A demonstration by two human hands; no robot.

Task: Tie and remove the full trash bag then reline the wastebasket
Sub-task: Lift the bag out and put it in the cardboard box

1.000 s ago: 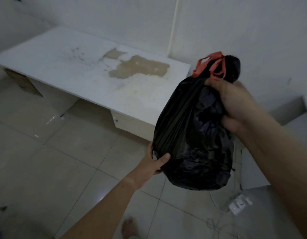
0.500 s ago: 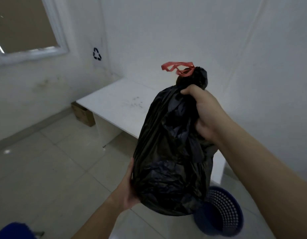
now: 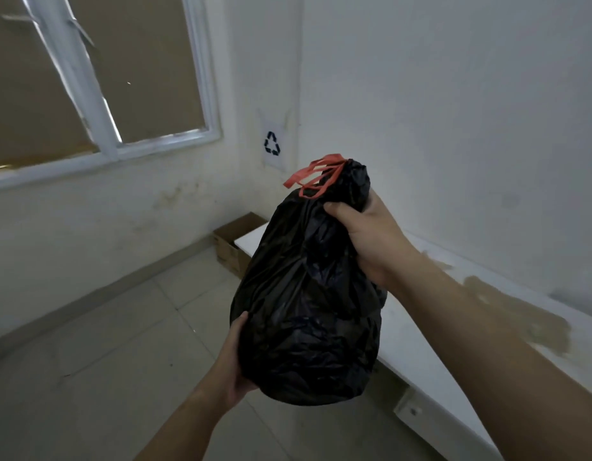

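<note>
A full black trash bag (image 3: 308, 294) hangs in the air in front of me, its neck gathered and closed with a red drawstring (image 3: 316, 174). My right hand (image 3: 371, 237) grips the bag just under the neck. My left hand (image 3: 236, 364) cups the bag's lower left side from below. The wastebasket is out of view.
A low white bench (image 3: 431, 331) with a brown worn patch runs along the right wall. A cardboard box (image 3: 233, 242) sits on the floor at the bench's far end. A recycling sign (image 3: 272, 143) is on the corner wall, a window (image 3: 98, 81) at upper left. Tiled floor (image 3: 105, 361) lies to the left.
The view has swung left and up: the window and the corner now show and the blue wastebasket has left the frame. Both hands keep the same hold on the bag.
</note>
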